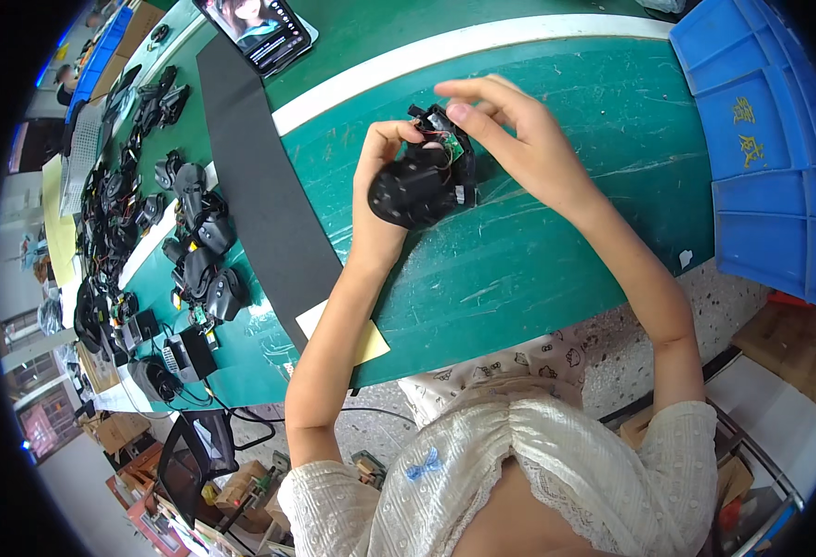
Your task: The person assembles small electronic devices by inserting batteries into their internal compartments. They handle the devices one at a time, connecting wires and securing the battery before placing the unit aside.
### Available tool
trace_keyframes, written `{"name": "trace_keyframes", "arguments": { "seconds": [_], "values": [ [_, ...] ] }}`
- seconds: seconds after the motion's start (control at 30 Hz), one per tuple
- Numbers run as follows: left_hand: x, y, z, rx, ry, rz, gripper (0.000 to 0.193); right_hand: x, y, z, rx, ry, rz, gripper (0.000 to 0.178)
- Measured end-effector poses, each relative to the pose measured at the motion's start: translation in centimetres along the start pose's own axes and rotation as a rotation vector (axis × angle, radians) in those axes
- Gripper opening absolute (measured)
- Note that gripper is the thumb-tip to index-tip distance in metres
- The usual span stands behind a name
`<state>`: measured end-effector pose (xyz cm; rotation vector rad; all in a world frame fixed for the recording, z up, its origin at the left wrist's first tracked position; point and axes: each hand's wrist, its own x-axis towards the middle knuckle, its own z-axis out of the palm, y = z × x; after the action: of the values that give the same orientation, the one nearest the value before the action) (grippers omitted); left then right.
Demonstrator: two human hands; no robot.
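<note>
A black plastic device [413, 190] with a rounded housing is held above the green table. Its far end is open, showing a small green circuit board [454, 147] and thin wires. My left hand [377, 158] is closed around its left side, and the device hides part of the palm and some fingers. Just beyond its right edge is my right hand [519, 135], with thumb and index finger apart. The thumb tip is close to the device's open end; whether they touch I cannot tell. Nothing shows between those fingers.
Several similar black devices [206, 237] lie at the left, beside a dark pile of wired parts [111, 204]. A black strip [264, 186] crosses the green table [519, 269]. A phone [259, 32] stands at the back; blue crates [751, 139] stand at the right.
</note>
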<state>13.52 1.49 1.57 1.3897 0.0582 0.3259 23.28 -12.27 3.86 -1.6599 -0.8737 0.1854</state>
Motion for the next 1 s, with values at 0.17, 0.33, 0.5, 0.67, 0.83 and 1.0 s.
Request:
{"name": "trace_keyframes", "arguments": {
  "seconds": [0.17, 0.33, 0.5, 0.67, 0.83, 1.0],
  "values": [
    [-0.2, 0.6, 1.2, -0.07, 0.145, -0.093, 0.022, -0.1, 0.0, -0.9, 0.156, -0.21, 0.175, 0.034],
    [-0.2, 0.8, 1.5, 0.019, 0.103, -0.016, 0.029, -0.1, 0.3, -0.6, 0.311, -0.182, 0.317, 0.033],
    [-0.4, 0.8, 1.6, 0.18, 0.092, 0.023, 0.038, -0.3, 0.4, -0.1, 0.275, -0.057, 0.307, 0.03],
    [0.0, 1.1, 0.6, 0.503, 0.112, 0.112, 0.04, -0.5, 0.2, 0.1, 0.1, 0.009, 0.188, 0.026],
    [0.1, 2.2, -0.2, 0.781, 0.147, 0.253, 0.027, -0.6, -0.5, 0.2, 0.043, 0.026, 0.152, 0.024],
    [0.0, 2.8, 0.4, 0.769, 0.188, 0.254, 0.019, -1.0, -1.1, 0.4, -0.021, 0.053, 0.071, 0.024]
  ]
}}
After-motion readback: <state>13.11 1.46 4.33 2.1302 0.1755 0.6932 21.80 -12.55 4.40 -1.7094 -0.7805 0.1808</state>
